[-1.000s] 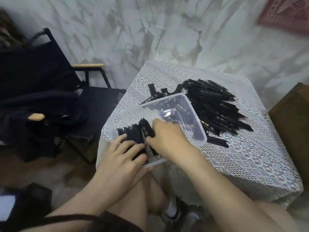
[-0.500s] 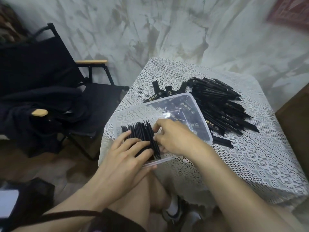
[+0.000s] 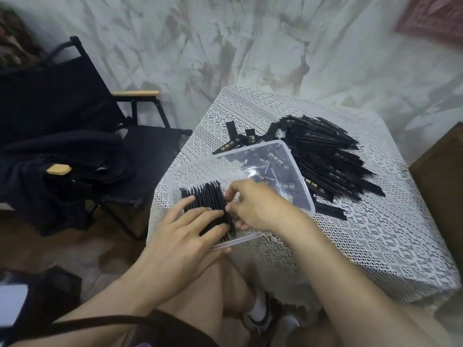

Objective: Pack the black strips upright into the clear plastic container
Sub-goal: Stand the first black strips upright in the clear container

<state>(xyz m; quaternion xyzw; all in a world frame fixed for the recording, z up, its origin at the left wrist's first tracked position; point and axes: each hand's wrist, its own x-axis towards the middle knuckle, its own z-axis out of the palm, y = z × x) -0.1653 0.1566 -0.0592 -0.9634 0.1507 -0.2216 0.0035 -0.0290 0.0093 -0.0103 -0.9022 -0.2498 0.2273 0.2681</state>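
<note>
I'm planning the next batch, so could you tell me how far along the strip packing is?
Done: one upright row fills the near-left end of the clear container. In hand: the left hand rests flat on that row while the right hand pinches its end. Left: the loose pile on the table, far more than is packed.

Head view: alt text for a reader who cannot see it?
Left hand rests on a row of black strips upright in a clear plastic container; right hand pinches the end strip. More strips lie piled on the lace-covered table.
</note>
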